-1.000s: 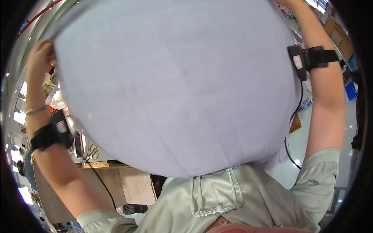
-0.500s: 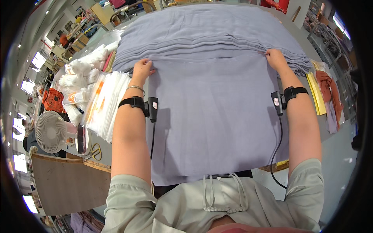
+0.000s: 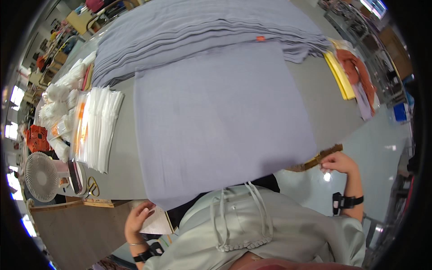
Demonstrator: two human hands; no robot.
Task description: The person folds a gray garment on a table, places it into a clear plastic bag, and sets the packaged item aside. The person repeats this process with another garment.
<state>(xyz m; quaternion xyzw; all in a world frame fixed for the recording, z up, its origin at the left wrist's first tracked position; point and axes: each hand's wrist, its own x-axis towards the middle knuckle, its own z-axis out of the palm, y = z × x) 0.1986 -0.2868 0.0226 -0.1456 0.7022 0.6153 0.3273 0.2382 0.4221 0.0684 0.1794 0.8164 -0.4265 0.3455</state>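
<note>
A lavender-grey cloth (image 3: 220, 117) lies spread flat over the near part of the table, its front edge reaching my body. At its near left corner is my left hand (image 3: 138, 218), fingers bent and a little apart, with the fingertips close to the fabric edge; contact is hard to make out. My right hand (image 3: 338, 163) is off the near right corner, beside the table's edge, with loosely bent fingers and no cloth visible in them. Behind the spread piece lies a wide layered stack of the same cloth (image 3: 198, 22). A small orange tag (image 3: 260, 38) shows at the far edge.
White plastic bags (image 3: 102, 128) and bundled white packages (image 3: 60, 96) are at the left. A fan (image 3: 41, 176) and yellow-handled scissors (image 3: 92, 186) stand nearer. Yellow folded material (image 3: 339, 76) and a rust-coloured cloth (image 3: 357, 74) lie at the right.
Both hands have left the far corners of the cloth and come back to its near corners. The view has shifted, and the orange tag now shows.
</note>
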